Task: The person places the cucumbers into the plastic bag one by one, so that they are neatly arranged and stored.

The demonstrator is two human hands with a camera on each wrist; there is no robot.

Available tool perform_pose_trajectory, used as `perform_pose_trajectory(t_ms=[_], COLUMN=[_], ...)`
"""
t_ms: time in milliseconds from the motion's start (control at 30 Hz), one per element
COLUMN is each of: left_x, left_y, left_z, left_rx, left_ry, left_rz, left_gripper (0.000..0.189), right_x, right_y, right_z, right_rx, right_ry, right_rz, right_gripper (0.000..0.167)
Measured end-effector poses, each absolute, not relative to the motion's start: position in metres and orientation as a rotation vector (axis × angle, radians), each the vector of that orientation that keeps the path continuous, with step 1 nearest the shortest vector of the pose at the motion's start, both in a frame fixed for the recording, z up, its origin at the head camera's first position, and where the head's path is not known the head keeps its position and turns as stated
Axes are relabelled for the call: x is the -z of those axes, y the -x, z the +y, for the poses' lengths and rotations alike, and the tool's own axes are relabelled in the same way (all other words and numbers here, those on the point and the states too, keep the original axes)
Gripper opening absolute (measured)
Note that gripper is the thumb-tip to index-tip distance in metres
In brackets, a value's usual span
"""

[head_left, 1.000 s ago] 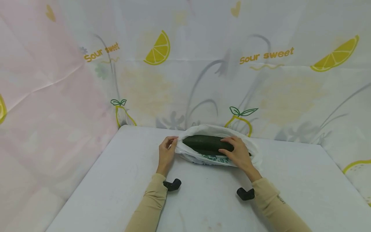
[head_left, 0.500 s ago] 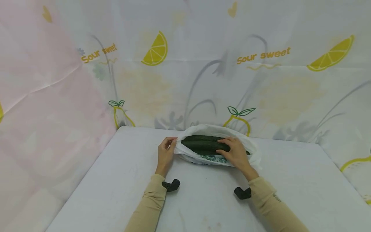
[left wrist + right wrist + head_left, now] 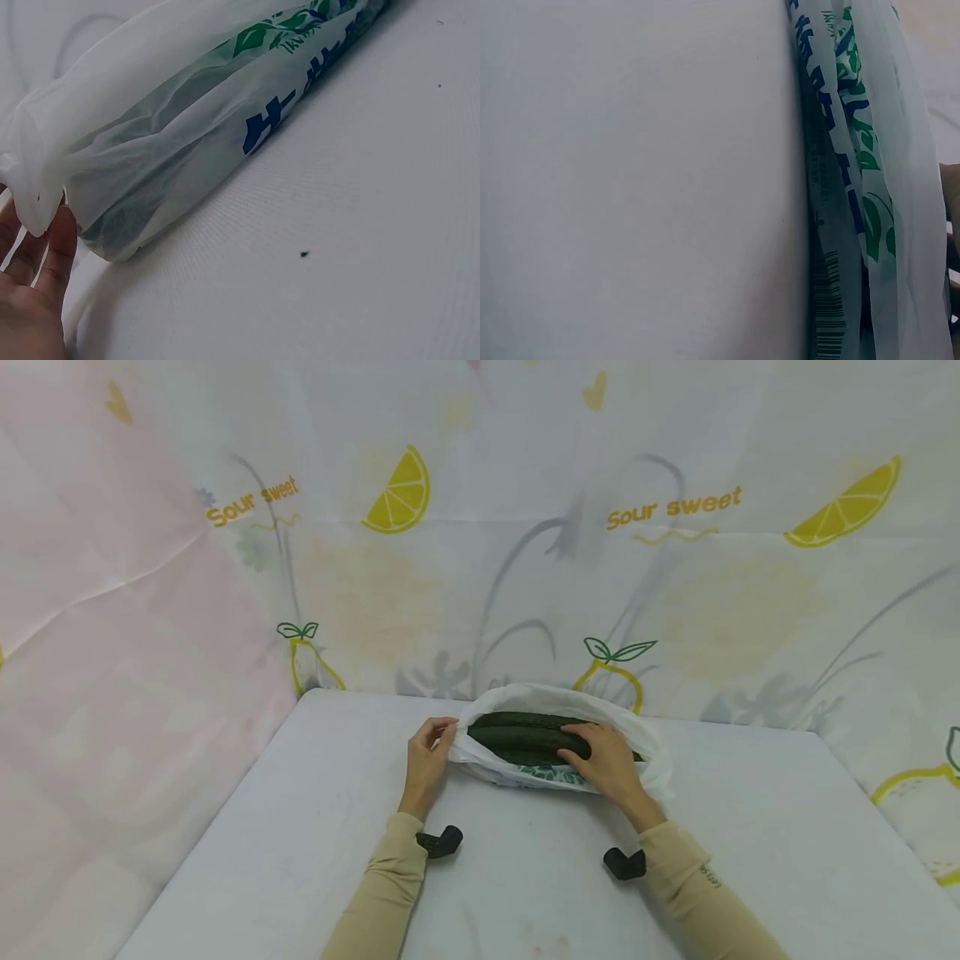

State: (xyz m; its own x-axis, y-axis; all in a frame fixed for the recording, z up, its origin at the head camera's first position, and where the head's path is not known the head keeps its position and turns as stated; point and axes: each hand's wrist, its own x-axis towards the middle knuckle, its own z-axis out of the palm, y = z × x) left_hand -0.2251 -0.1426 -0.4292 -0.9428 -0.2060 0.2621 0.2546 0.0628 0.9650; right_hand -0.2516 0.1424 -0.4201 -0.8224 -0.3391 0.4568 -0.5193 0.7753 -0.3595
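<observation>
A white plastic bag (image 3: 551,696) with green leaf print lies on its side at the far middle of the table, its mouth spread. Dark green cucumbers (image 3: 517,742) lie lengthwise inside it, at least two of them side by side. My right hand (image 3: 611,767) reaches over the bag's front edge and grips the front cucumber near its right end, thumb in front and fingers behind. At the bag's left end my left hand (image 3: 424,768) pinches the plastic rim. In the left wrist view the bunched plastic (image 3: 34,172) sits between thumb and fingers.
The white-covered table (image 3: 517,893) reaches back to a printed cloth backdrop (image 3: 450,568) right behind the bag. Black wrist devices (image 3: 442,842) stick out from both sleeves. A small dark speck (image 3: 304,254) lies on the table cover.
The front cucumber has moved slightly lower and forward in the bag, so another behind it now shows. Both hands keep their grips; the whole head view has shifted a little.
</observation>
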Motion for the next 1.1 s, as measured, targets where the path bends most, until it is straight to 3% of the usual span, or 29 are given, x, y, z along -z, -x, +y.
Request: perform_pose_trajectory(t_ms=[800,1100], left_x=[0.429,0.429], left_y=[0.223,0.221], left_z=[-0.144,-0.141], left_rx=[1.917,1.928], left_ry=[0.05,0.069], left_rz=[-2.055,-2.053], left_gripper=[0.021,0.022], right_x=[0.435,0.442], right_y=[0.249,0.242], right_z=[0.142,0.147], right_rx=[-0.552,-0.582], right_ry=[-0.694,-0.737], right_rz=[-2.506,-2.382], right_gripper=[0.039,0.047])
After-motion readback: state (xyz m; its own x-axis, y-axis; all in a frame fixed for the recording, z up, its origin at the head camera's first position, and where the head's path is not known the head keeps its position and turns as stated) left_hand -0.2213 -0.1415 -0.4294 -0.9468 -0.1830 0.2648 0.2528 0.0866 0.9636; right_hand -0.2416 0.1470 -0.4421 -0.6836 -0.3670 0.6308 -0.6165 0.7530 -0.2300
